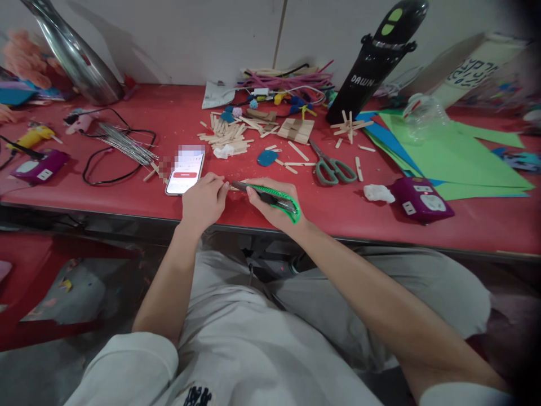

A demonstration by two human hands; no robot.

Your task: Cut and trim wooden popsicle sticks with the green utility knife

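My right hand is wrapped round a green utility knife, its blade end pointing left toward my other hand. My left hand is closed at the table's front edge, fingers pinched on a wooden craft stick. Only a short pale piece of that stick shows between the hands, beneath the blade end; my fingers hide the rest. Just behind my left hand lies a lit phone. Beyond both hands is a heap of loose craft sticks. Grey-handled scissors lie open to the right of the knife.
A black bottle and a steel bottle stand at the back. Green paper sheets and a purple power socket lie right. Another purple socket, a yellow glue gun and wires are left.
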